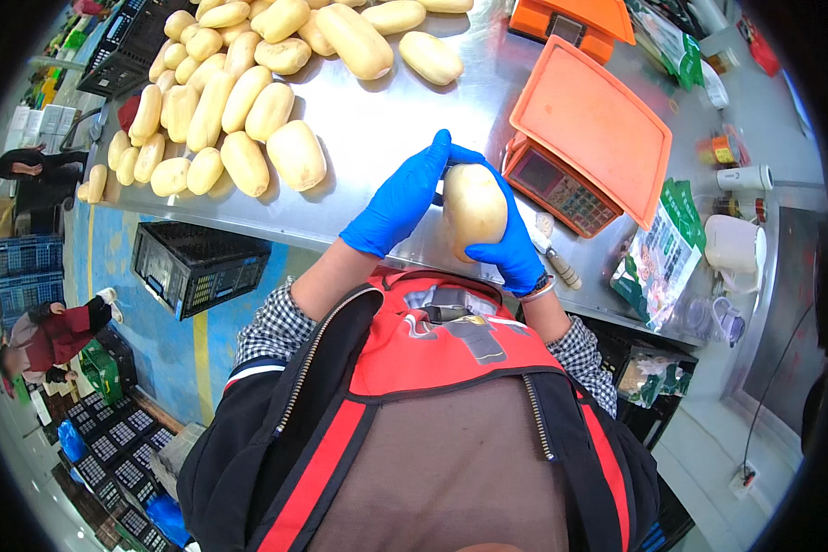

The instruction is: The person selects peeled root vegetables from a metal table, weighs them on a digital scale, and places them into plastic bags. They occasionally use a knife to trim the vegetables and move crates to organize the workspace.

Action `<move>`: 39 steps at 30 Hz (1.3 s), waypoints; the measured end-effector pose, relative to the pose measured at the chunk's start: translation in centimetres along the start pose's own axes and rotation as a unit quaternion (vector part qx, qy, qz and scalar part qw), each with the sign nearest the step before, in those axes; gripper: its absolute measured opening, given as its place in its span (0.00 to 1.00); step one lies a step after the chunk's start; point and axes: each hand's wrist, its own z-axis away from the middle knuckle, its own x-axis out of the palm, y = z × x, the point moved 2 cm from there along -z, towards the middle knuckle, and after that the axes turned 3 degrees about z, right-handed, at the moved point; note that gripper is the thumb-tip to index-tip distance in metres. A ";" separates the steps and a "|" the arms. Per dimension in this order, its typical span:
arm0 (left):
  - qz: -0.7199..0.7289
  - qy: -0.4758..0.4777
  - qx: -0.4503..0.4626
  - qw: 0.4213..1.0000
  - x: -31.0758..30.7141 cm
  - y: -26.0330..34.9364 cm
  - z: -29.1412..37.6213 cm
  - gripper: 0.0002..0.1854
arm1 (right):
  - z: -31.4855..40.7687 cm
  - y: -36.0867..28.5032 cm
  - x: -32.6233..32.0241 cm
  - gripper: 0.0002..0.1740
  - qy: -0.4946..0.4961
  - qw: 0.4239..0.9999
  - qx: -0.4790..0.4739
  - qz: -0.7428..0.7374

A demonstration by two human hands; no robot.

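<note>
A pale lotus root segment (pixel 476 210) is in my right hand (pixel 514 241), gloved in blue, with the thumb and fingers curved around it. My left hand (pixel 407 196), also in a blue glove, reaches to its upper left side; something dark and thin shows between palm and root, mostly hidden, so I cannot tell what it is or whether this hand grips it. Many more lotus root segments (pixel 297 155) lie on the steel table (pixel 372 131) to the left. Beside my right wrist rests a tool with a worn handle (pixel 564 268).
An orange weighing scale (pixel 593 124) stands right of my hands, another orange scale (pixel 573 27) behind it. Printed bags (pixel 662 259) and a white jug (pixel 731 245) are farther right. A black crate (pixel 200 265) stands below the table's left edge. Two people are at the far left.
</note>
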 end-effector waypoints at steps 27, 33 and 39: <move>-0.137 0.043 0.010 0.990 2.1 -4.1 -3.2 0.24 | 4.6 2.3 -2.6 0.46 0.049 0.919 0.200 -0.336; -0.142 0.006 -0.021 0.990 3.5 -5.0 -3.8 0.27 | 5.2 0.3 -2.8 0.51 0.079 0.866 0.202 -0.450; -0.144 -0.008 -0.027 0.989 4.6 -5.5 -4.2 0.28 | 6.3 0.2 -3.4 0.46 0.055 0.859 0.173 -0.479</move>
